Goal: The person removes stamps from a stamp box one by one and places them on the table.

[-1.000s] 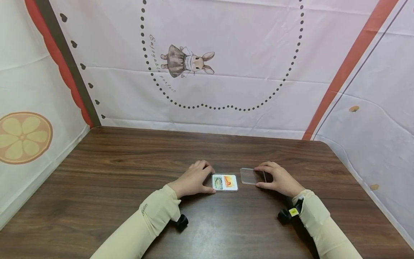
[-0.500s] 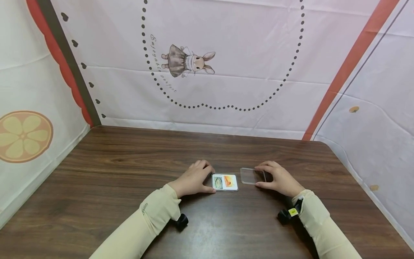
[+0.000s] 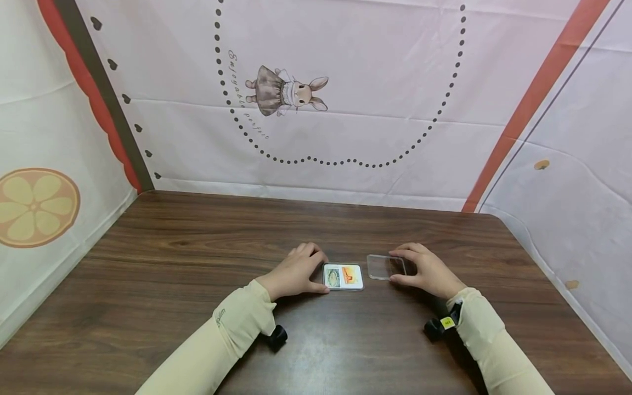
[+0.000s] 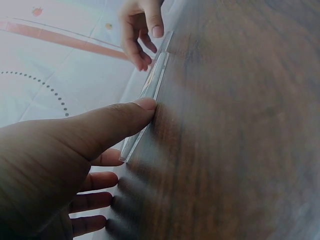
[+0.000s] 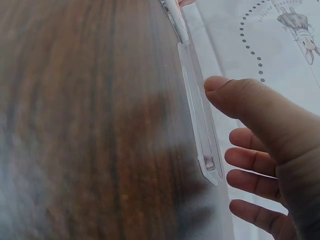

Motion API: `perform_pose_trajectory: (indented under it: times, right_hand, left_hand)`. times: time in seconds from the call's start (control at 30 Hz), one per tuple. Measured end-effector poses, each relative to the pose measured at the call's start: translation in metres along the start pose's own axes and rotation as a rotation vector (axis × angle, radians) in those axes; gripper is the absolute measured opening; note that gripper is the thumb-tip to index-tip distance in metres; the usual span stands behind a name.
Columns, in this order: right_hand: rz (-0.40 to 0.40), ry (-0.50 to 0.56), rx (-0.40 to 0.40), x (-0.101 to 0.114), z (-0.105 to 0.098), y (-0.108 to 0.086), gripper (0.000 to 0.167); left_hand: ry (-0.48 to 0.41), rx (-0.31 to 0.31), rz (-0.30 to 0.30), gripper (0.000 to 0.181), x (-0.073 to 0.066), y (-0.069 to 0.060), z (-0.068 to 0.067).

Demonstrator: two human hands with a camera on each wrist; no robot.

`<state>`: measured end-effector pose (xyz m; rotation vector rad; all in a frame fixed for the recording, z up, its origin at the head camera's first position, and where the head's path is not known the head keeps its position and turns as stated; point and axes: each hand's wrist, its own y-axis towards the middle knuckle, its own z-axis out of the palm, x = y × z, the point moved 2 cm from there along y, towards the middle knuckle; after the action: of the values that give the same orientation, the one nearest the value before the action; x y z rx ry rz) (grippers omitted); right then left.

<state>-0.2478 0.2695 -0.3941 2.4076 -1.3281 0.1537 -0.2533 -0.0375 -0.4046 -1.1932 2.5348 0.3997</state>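
A flat clear plastic case (image 3: 343, 277) lies on the table, holding a white insert with a greenish picture and an orange one. My left hand (image 3: 296, 272) grips its left end, the thumb on the near edge and the index finger at the far corner. Just right of it lies an empty clear plastic cover (image 3: 385, 267), shallow with a raised rim, a narrow gap between them. Around the cover's right end stands my right hand (image 3: 429, 273), thumb and fingers spread. In the right wrist view its fingers (image 5: 252, 160) look apart from the cover.
Dark wood-grain table (image 3: 222, 230) all around. A pale printed cloth (image 3: 375, 82) with a rabbit drawing hangs behind it and along both sides. A black wrist camera (image 3: 277, 338) sits under the left wrist, another camera (image 3: 434, 330) under the right.
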Motion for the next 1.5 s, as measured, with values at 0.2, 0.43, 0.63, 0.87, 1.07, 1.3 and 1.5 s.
perform_pose_trajectory:
  times: [0.2,0.43,0.63,0.87,1.07,1.3,1.5]
  right_hand:
    - [0.013,0.009,0.012,0.003,-0.001,0.000,0.055]
    - [0.014,0.005,0.015,0.005,-0.002,0.000,0.055]
    - [0.015,0.005,0.019,0.006,-0.002,0.000,0.054]
    - [0.022,0.010,0.025,0.007,-0.002,0.001,0.054]
    - [0.027,0.013,0.031,0.009,-0.002,0.001,0.054]
    - [0.028,0.002,0.038,0.010,-0.001,0.001,0.053]
    - [0.020,0.000,0.037,0.011,0.000,0.001,0.052]
  left_hand:
    - [0.002,-0.004,0.005,0.054,0.002,0.000,0.001]
    - [0.001,-0.006,0.002,0.054,0.001,0.000,0.000]
    - [-0.004,-0.005,0.003,0.054,-0.002,-0.001,-0.002]
    - [-0.008,0.002,-0.006,0.053,-0.003,-0.001,-0.003]
    - [-0.010,0.007,-0.009,0.054,-0.002,-0.001,-0.003]
    - [-0.009,0.011,-0.013,0.054,-0.002,-0.001,-0.003]
    - [-0.007,0.005,-0.007,0.053,-0.002,-0.001,-0.002]
